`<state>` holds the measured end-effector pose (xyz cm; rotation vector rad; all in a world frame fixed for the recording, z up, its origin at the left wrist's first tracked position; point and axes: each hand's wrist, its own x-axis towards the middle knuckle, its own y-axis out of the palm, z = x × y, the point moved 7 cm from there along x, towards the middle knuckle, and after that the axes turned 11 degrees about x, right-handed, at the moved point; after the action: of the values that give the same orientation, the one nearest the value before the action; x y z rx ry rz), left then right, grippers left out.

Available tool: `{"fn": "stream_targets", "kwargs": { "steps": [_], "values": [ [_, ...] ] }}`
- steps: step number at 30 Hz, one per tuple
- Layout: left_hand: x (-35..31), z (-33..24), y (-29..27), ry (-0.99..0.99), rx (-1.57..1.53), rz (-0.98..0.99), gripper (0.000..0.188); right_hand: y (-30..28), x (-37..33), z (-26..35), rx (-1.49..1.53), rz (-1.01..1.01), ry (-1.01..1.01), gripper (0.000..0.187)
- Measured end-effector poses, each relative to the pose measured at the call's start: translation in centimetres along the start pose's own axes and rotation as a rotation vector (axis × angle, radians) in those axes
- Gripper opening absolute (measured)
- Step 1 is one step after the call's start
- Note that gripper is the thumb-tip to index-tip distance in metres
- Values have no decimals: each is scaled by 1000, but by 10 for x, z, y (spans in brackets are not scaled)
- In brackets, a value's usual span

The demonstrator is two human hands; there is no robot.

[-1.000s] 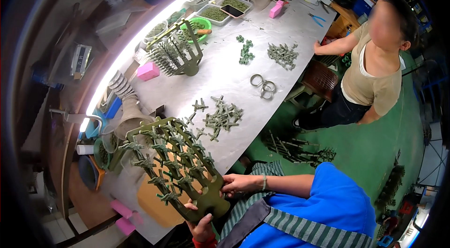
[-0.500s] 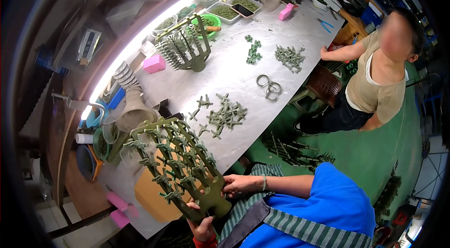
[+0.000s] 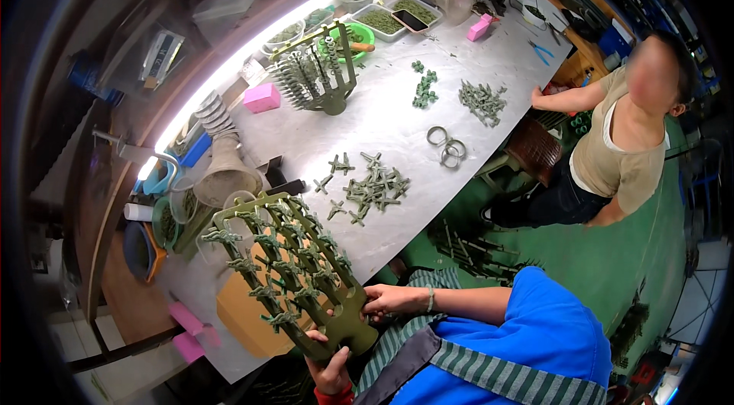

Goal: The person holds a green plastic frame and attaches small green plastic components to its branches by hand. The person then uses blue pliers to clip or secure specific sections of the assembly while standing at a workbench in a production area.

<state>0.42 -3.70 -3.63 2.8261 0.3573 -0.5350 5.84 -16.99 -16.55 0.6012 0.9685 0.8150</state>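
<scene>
"Olive-green rack (image 3: 349, 330): where is it?"
"Near me, by the table (image 3: 294, 126). My left hand (image 3: 330, 376) and right hand (image 3: 396, 300) both grip its base."
"How best?"
"Low and steady, I think, so nothing bumps the knobbly green pieces (image 3: 277, 322)."

Held rack (image 3: 350, 322) olive green; knobbly pieces (image 3: 264, 291) along its arms greyer green
Shirt (image 3: 558, 321) plain bright blue; strap (image 3: 512, 375) across it striped, grey and dark green; cuff (image 3: 336, 396) solid red
Tabletop (image 3: 359, 248) silver-grey; cross-shaped pieces (image 3: 380, 188) there dull green; small clustered pieces (image 3: 424, 91) brighter green
Foam block (image 3: 261, 98) pink; bowl (image 3: 367, 35) lime green; phone (image 3: 410, 19) black; pliers (image 3: 544, 55) blue-handled; cardboard (image 3: 245, 315) tan
Co-worker's top (image 3: 641, 154) khaki with white underneath, trousers (image 3: 587, 185) dark; chair seat (image 3: 535, 151) reddish brown; floor (image 3: 589, 267) deep green
</scene>
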Motion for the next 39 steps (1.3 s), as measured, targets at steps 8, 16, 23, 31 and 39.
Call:
{"fn": "stream_targets", "kwargs": {
  "steps": [8, 16, 23, 31, 39],
  "values": [
    [-1, 4, -5, -19, -4, -17, 44, -1, 0, 3, -25, -13, 14, 27],
    [0, 2, -6, -33, 23, -12, 45, -4, 7, 0, -75, -13, -7, 27],
    [3, 1, -5, -24, -43, -25, 42, -6, 9, -5, -70, -3, -14, 24],
    [3, -1, -7, -27, -12, -15, 42, -4, 11, -7, -77, 7, 30, 24],
    [4, 0, -8, -6, 36, -43, 45, -3, 11, -4, -58, -18, 19, 25]
  ]
}}
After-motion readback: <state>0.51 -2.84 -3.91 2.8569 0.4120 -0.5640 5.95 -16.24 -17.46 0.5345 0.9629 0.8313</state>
